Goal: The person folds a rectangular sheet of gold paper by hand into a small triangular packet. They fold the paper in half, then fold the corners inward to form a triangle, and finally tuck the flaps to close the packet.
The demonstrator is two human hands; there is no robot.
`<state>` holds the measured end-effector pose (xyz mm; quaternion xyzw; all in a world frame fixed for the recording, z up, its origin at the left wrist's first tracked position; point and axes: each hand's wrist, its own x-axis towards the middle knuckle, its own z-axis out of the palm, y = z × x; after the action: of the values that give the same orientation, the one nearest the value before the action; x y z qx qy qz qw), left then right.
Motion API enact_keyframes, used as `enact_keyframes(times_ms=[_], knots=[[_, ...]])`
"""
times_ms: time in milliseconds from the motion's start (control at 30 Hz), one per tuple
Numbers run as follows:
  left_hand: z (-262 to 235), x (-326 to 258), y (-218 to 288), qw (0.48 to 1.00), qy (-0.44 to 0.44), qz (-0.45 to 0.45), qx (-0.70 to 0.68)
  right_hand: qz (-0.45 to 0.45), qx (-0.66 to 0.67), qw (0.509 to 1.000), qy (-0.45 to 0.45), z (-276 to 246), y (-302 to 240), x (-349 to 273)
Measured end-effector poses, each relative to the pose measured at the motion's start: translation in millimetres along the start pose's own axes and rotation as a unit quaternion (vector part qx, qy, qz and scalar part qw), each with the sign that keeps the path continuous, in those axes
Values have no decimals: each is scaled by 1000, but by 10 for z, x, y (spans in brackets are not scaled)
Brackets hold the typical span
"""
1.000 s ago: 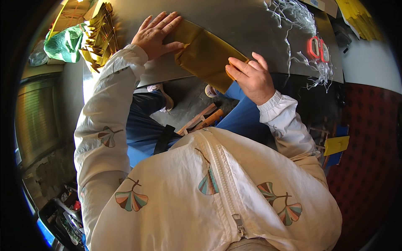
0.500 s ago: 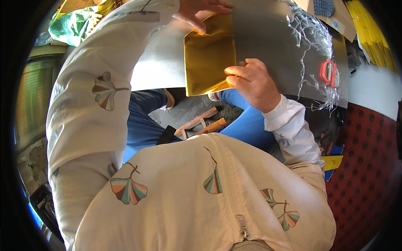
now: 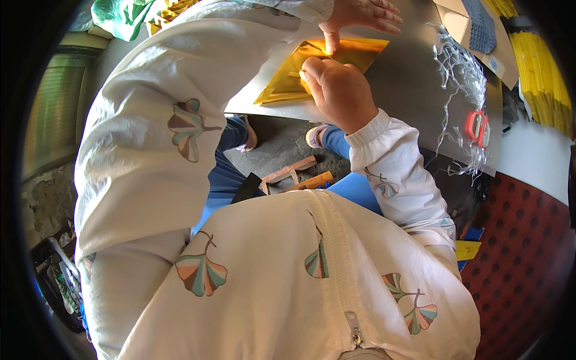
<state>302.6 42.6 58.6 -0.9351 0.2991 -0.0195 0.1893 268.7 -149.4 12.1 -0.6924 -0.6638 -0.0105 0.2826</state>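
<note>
With the left hand point(image 3: 360, 13) spread flat on the gold sheet point(image 3: 312, 72) at the table point(image 3: 414, 90) edge and the right hand point(image 3: 337, 90) seemingly pinching its fold, a slip could skew the crease.

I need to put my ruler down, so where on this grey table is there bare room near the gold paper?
Bare grey table lies between the gold paper and the tangled clear strips. Past the strips it is crowded: red scissors, yellow stacks. Left hand and right hand cover the paper.
</note>
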Motion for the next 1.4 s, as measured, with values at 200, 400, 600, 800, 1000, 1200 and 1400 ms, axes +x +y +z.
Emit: enact_keyframes(times_ms=[200, 400, 600, 800, 1000, 1200, 1400], knots=[[-38, 14, 19, 997, -57, -57, 5, 7, -54, 998, 5, 191, -9, 150], [-27, -28, 8, 997, -36, -60, -12, 28, -119, 992, -3, 302, 10, 181], [3, -380, 167, 982, 64, -152, -97, 48, -91, 994, -29, 266, -11, 263], [-307, -1108, 1844, 849, 161, -487, -129, 60, -71, 993, -73, 171, -30, 304], [-251, -916, 2664, 781, 95, -559, -262, 106, -89, 981, -137, 132, -87, 367], [-248, -938, 2610, 758, 65, -591, -266, 109, -91, 978, -155, 103, -119, 416], [-271, -909, 2647, 741, 42, -606, -284, 126, -63, 975, -173, 80, -119, 452]])
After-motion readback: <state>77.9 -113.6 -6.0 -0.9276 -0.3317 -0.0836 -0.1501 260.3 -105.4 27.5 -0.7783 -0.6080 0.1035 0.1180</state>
